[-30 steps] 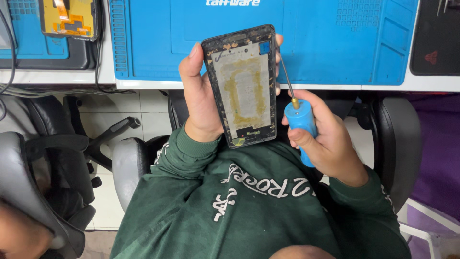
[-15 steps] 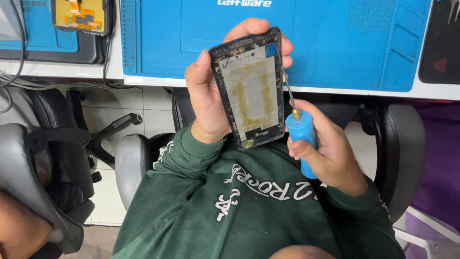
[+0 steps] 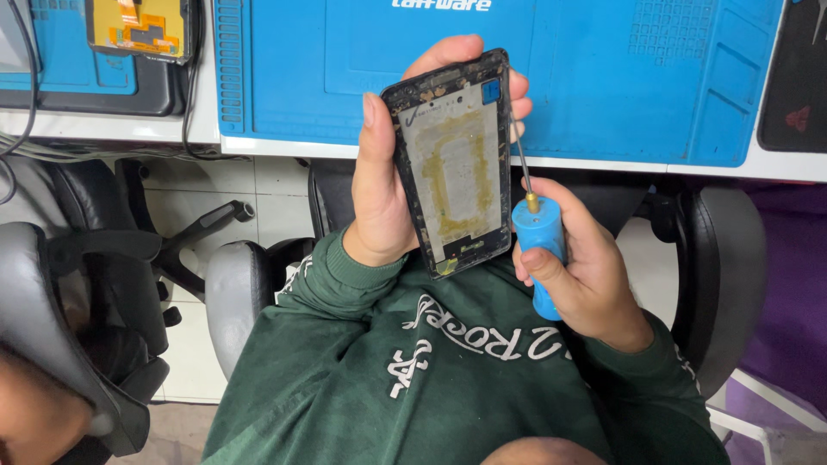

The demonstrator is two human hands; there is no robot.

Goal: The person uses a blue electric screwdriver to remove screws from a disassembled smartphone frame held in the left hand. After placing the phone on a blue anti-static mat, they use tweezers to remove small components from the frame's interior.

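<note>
Green sweatshirt (image 3: 448, 379) nearest. Right hand (image 3: 586, 275) wraps tight round blue screwdriver (image 3: 541, 250), shaft angled up along right edge of phone frame (image 3: 452, 164). Left hand (image 3: 383, 189) clamps that opened frame upright, thumb on left side, fingers behind. Beyond, blue work mat (image 3: 603, 77) on table, circuit part (image 3: 138, 30) at far-left corner.

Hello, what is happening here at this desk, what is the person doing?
A seated person in a green sweatshirt holds an opened phone frame upright in the left hand. The right hand holds a blue-handled screwdriver, its thin shaft reaching up along the frame's right edge. A blue work mat lies on the desk behind.
</note>
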